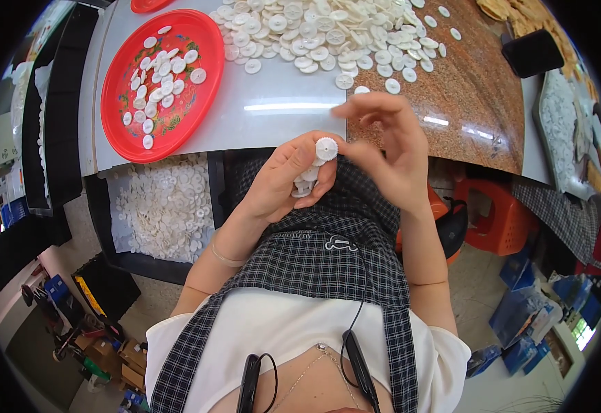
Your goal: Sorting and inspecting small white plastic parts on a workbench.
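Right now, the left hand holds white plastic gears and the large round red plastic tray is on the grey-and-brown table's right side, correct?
No: the head view shows the large red tray on the left side of the table. The rest stands.

Smooth plastic gears (326,149), glossy plastic tray (194,110), shiny smooth tabletop (266,89), polished stone-look panel (479,89), matt cloth apron (314,275)

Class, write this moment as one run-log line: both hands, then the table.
Left hand: holding white toothed discs | Right hand: open, beside it | Table: white disc heap, red tray bearing discs
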Demonstrator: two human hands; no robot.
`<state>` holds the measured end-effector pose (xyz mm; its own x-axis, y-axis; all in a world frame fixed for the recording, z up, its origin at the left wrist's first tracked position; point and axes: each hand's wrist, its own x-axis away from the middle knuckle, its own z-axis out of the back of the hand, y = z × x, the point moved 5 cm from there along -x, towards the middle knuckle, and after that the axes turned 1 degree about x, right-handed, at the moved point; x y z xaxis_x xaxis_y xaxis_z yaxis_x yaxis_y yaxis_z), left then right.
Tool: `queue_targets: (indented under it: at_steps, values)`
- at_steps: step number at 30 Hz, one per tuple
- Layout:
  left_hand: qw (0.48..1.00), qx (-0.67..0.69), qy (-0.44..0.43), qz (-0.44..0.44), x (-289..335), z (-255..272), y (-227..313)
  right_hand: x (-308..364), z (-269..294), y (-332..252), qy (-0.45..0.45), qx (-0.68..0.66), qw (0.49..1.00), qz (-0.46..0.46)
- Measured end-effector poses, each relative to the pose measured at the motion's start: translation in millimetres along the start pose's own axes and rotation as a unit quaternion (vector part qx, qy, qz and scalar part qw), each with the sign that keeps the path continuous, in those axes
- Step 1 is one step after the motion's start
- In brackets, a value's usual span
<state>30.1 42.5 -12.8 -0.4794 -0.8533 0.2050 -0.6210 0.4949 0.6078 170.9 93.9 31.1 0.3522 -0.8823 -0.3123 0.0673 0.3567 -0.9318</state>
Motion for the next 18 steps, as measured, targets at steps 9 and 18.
queue_targets:
  at_steps: [9,18]
  values:
    - [1.000,-0.014,-0.015,-0.014,-2,-1,4,-7,12,22,0.104,0.360,0.925,0.062]
    - [0.998,-0.013,0.019,-0.058,-2,8,10,2,6,19,0.104,0.073,0.990,-0.055]
